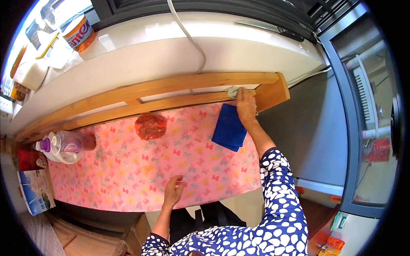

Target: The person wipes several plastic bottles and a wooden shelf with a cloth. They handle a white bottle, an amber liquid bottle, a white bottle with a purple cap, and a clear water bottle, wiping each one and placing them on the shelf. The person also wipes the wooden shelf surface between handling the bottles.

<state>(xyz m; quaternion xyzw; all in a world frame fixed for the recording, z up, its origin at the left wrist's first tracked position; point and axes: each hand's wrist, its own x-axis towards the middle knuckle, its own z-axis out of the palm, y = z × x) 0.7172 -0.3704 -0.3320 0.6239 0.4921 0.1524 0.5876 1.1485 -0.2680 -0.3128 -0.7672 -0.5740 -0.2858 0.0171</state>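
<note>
A blue sleeve with white spots [279, 213] is seen closest to the lens, at the lower edge, and both forearms rise from it over a tabletop [128, 170] covered in pink cloth printed with small bows.

At the far left, beside the tabletop's edge, a book with a blue and white cover [35, 191] is seen, and above it a clear bottle with a purple cap [68, 142] lies on its side on a white holder. Further right, near the back of the tabletop, a crumpled reddish plastic bag [150, 126] is placed.

The left hand [174, 192] is laid flat, fingers spread and open, on the near edge of the pink cloth, nothing being held.

To the right, a folded blue cloth [229, 127] lies on the tabletop just beside the right forearm. The right hand [246, 104] is stretched to the wooden rail [171, 83] at the back, where its fingers are pressed down on a small pale wad [232, 91], apparently a rag. A white cable [192, 42] hangs down behind the rail over a white ledge.
</note>
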